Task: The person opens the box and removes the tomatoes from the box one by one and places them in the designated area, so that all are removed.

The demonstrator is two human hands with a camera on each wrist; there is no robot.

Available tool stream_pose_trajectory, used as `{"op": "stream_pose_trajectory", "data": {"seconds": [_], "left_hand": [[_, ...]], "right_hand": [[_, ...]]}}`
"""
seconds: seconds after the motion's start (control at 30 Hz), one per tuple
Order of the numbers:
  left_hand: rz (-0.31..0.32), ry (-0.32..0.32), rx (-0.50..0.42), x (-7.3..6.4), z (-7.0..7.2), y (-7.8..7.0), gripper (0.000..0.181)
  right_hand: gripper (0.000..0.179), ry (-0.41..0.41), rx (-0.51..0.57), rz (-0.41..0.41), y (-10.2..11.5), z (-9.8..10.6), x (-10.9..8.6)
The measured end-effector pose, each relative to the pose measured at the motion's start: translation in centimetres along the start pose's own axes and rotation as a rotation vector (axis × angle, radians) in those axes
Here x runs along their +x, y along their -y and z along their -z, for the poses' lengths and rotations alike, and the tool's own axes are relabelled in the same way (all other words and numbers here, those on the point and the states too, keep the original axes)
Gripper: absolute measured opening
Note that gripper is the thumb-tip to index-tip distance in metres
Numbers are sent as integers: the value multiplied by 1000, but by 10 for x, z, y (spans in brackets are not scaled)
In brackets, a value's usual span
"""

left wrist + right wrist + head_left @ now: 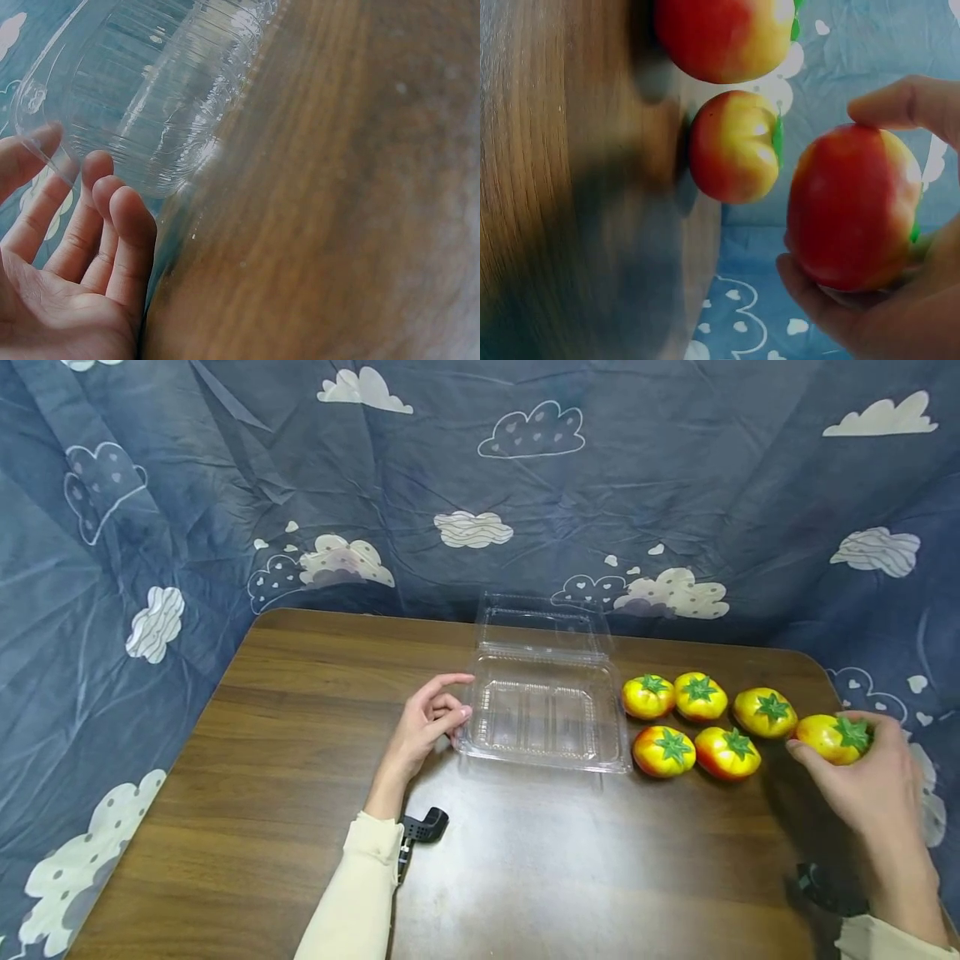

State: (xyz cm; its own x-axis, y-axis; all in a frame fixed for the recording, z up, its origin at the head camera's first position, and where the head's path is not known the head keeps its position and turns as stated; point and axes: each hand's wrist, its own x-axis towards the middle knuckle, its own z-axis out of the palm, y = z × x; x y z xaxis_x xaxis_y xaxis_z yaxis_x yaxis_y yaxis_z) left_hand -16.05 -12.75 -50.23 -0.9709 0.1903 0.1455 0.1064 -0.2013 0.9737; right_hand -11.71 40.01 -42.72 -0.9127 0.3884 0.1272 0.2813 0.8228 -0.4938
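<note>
My right hand (877,785) holds a glossy red-and-yellow tomato (823,739) with a green star-shaped leaf top, beyond the right end of the row. In the right wrist view the thumb and fingers lie round opposite sides of this tomato (851,210), well apart from the table surface. An open clear plastic clamshell container (540,710) lies at the middle, its lid (543,631) folded back toward the curtain. My left hand (427,718) pinches the left rim of the container; in the left wrist view, thumb and fingertips (97,163) are right at that rim.
Several similar tomatoes (663,752) sit on the brown wooden table (300,735), between the container and my right hand. Behind the table's far edge hangs a dark blue curtain (420,468) with cloud prints.
</note>
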Motion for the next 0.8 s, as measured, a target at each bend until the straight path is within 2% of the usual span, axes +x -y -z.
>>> {"op": "stream_pose_trajectory", "data": {"seconds": [0.2, 0.43, 0.67, 0.8], "left_hand": [[-8, -4, -7, 0, 2, -2, 47], [-13, -3, -2, 0, 2, -1, 47], [-6, -2, 0, 0, 0, -2, 47], [7, -4, -1, -1, -1, -2, 47]], "right_hand": [[85, 93, -42, 44, -4, 1, 6], [76, 138, -94, 117, -17, -7, 11], [76, 231, -112, 138, -26, -14, 11], [75, 244, -123, 163, -30, -17, 11]]}}
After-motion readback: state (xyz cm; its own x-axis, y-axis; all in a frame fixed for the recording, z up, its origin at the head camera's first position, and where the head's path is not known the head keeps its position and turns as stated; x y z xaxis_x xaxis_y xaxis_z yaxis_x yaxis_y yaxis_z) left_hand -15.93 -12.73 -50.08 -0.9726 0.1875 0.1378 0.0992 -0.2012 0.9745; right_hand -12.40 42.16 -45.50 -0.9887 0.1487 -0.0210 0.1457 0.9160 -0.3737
